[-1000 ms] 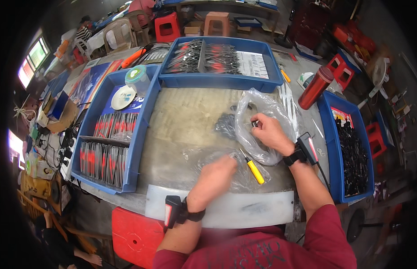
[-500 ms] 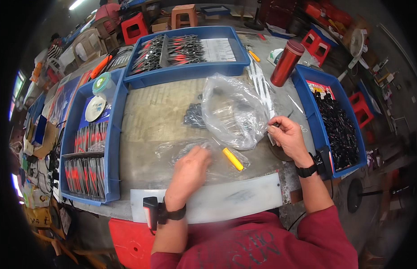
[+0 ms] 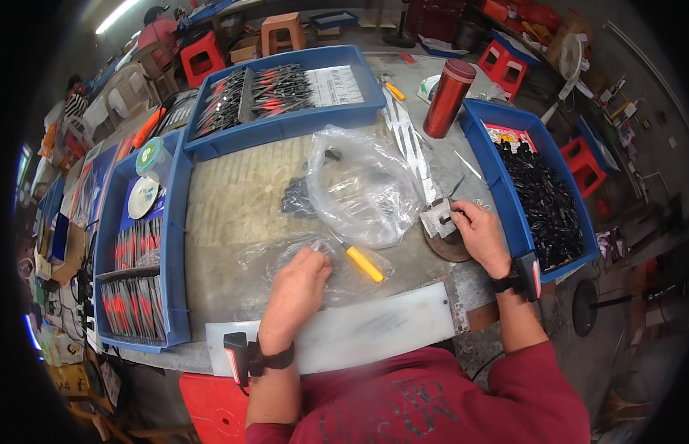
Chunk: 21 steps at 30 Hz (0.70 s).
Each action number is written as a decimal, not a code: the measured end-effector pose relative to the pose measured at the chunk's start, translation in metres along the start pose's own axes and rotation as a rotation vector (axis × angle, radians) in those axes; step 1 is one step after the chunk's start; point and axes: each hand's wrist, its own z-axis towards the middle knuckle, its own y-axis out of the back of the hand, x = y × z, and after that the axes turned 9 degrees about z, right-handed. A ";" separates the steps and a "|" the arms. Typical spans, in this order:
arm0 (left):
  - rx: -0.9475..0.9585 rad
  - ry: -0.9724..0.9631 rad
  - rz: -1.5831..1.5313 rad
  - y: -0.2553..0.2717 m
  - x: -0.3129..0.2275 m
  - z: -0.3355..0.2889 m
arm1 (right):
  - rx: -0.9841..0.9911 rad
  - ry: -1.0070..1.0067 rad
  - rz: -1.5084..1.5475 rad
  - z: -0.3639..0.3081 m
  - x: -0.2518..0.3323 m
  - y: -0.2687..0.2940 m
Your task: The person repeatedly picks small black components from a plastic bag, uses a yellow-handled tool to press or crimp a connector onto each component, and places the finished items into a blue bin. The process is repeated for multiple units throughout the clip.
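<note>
My right hand is closed in a pinch on a small dark piece. Its tip meets a small white packet or pad, which rests on a dark round disc. My left hand has its fingers curled together at a crumpled clear plastic bag; what lies between them is hidden. Just right of that hand lies a screwdriver with a yellow handle. Beyond it, a larger clear bag sits beside dark small parts, partly covered by plastic.
A blue tray of black parts stands at right. More blue trays hold red-and-black pieces, one at the back and one at left. A red flask stands upright, and a white board lies along the near edge.
My right hand has lowered to the disc, and the white packet there is now visible. My left hand stays at the crumpled bag. The whole view has shifted slightly.
</note>
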 end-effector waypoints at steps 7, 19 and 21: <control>0.012 -0.003 0.016 -0.001 0.001 0.000 | 0.068 0.133 -0.069 0.004 -0.007 -0.006; 0.050 0.018 0.012 0.001 -0.002 0.001 | 0.002 0.124 0.000 0.005 -0.010 -0.006; 0.034 0.013 0.000 0.001 -0.002 0.002 | -0.019 0.075 -0.007 0.004 -0.013 -0.008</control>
